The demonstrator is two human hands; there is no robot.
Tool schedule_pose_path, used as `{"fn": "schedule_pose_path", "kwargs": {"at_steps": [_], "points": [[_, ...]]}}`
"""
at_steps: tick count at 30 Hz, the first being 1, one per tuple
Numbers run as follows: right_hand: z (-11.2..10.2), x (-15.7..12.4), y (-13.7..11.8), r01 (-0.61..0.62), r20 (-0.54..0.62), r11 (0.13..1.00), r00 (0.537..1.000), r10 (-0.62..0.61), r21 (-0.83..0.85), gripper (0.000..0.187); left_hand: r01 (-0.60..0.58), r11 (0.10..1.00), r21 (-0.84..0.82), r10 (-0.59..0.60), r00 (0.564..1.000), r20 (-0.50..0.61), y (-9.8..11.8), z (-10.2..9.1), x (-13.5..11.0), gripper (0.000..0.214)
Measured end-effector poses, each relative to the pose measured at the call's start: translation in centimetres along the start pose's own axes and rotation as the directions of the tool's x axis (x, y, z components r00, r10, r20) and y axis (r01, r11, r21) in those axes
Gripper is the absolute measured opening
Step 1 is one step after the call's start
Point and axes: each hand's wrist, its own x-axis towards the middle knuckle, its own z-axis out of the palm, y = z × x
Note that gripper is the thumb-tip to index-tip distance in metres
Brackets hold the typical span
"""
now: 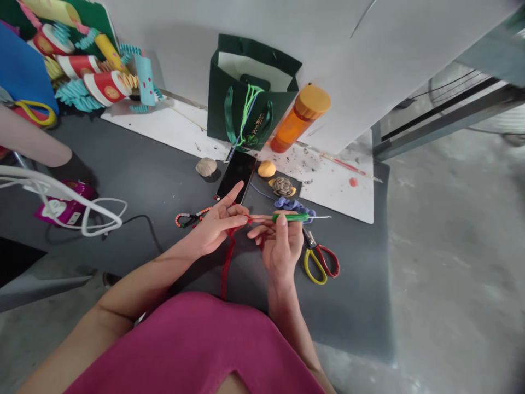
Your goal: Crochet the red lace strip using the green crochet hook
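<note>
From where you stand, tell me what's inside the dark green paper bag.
The dark green paper bag shows white lining and a dark shape at its mouth; anything lower is hidden by its walls.

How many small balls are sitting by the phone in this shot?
2: a beige ball left of the phone, and an orange ball right of it. Others may be hidden.

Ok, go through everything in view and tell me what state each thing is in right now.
red cord, hanging below the hands
left hand, pinching the red cord
crochet hook, held level
right hand, gripping the crochet hook
phone, flat, screen dark
scissors, blades shut
orange bottle, capped, tilted
green paper bag, upright, open
</note>
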Motion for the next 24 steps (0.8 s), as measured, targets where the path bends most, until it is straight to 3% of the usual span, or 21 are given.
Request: {"fn": "schedule_pose_path", "kwargs": {"at_steps": [6, 12, 17, 20, 24], "points": [[0.7, -0.3, 0.6, 0.035, -0.012, 0.999, 0.999, -0.035, 0.027, 0.024, -0.076, 0.995, 0.062, 0.071, 0.994, 0.079, -0.3, 0.5, -0.2, 0.099], [0.3, -0.5, 0.8, 0.161, 0.001, 0.979, 0.987, -0.162, -0.127, 0.014, -0.142, 0.987, 0.081, 0.142, 0.99, 0.001, -0.8, 0.2, 0.0, 0.099], [0.2, -0.6, 1.2, 0.47, 0.081, 0.815, 0.878, -0.472, -0.338, 0.007, -0.113, 0.993, 0.019, 0.114, 0.993, -0.037, -0.8, 0.4, 0.0, 0.103], [0.5, -0.7, 1.3, 0.418, 0.0, 0.854, 0.898, -0.44, -0.311, 0.003, -0.026, 0.999, -0.022, 0.025, 0.999, -0.031, -0.4, 0.6, -0.2, 0.101], [0.7, -0.8, 1.2, 0.239, -0.085, 0.956, 0.963, -0.256, -0.172, 0.009, 0.02, 0.999, -0.029, -0.021, 0.999, -0.036, -0.1, 0.7, -0.3, 0.096]]}}
